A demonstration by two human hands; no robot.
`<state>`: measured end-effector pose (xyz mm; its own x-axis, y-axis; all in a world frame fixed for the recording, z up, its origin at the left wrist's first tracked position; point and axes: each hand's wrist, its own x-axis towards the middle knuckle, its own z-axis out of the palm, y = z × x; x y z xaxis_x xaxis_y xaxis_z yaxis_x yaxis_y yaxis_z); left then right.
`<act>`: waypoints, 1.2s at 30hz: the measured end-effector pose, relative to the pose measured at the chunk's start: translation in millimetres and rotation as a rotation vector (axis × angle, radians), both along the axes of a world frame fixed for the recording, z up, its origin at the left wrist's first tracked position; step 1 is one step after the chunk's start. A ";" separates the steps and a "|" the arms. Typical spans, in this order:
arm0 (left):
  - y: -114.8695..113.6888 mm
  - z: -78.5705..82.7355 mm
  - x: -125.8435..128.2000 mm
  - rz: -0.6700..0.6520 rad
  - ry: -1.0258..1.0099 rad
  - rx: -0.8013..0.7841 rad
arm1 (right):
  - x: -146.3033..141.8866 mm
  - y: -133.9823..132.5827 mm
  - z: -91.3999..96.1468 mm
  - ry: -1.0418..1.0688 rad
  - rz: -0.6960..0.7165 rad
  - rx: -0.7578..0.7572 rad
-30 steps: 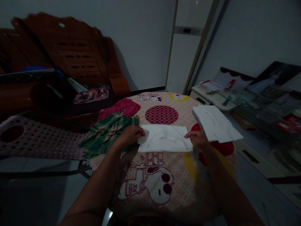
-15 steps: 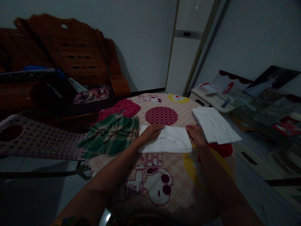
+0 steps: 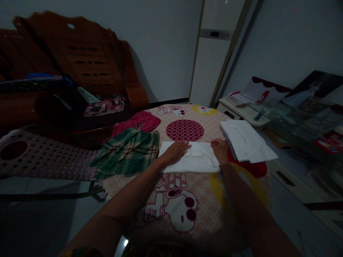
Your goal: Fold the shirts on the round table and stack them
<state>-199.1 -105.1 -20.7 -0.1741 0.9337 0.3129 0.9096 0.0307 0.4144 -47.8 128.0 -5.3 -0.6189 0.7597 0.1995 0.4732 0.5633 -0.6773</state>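
A white garment (image 3: pixel 197 162), folded into a long flat rectangle, lies on the round table in front of me. My left hand (image 3: pixel 175 152) rests flat over its left part, fingers stretched out. At the far right corner, my right hand (image 3: pixel 219 150) has its fingers closed on the garment's edge. Right of that hand lies a stack of folded white clothes (image 3: pixel 246 139) with a grey layer showing at its side. To the left are a green plaid garment (image 3: pixel 131 151), crumpled, and a magenta garment (image 3: pixel 144 121) behind it.
A patterned tablecloth (image 3: pixel 184 210) covers the table. On the left stand a woven lounge chair (image 3: pixel 59 157) and a carved wooden seat (image 3: pixel 88 64). A glass-topped cabinet (image 3: pixel 284 117) with papers and small items is on the right; a tall white unit (image 3: pixel 209 67) stands behind.
My right hand has shifted slightly at the garment's right end, its fingers now gathered at the far corner. My left hand stays nearly in place. The view has moved a little.
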 end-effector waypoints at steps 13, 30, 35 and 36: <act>-6.2 13.4 10.0 -0.064 0.183 -0.198 | 7.5 -32.7 -12.4 -0.048 0.737 0.512; -11.1 14.9 5.8 0.119 -0.131 0.033 | 19.8 -31.9 -28.7 0.049 0.676 0.379; -23.5 13.1 -26.5 0.573 -0.139 0.026 | 18.1 -4.8 -41.3 0.192 0.288 0.267; -26.6 13.0 -31.9 0.624 -0.127 -0.029 | 17.6 -0.1 -43.9 0.155 0.240 0.261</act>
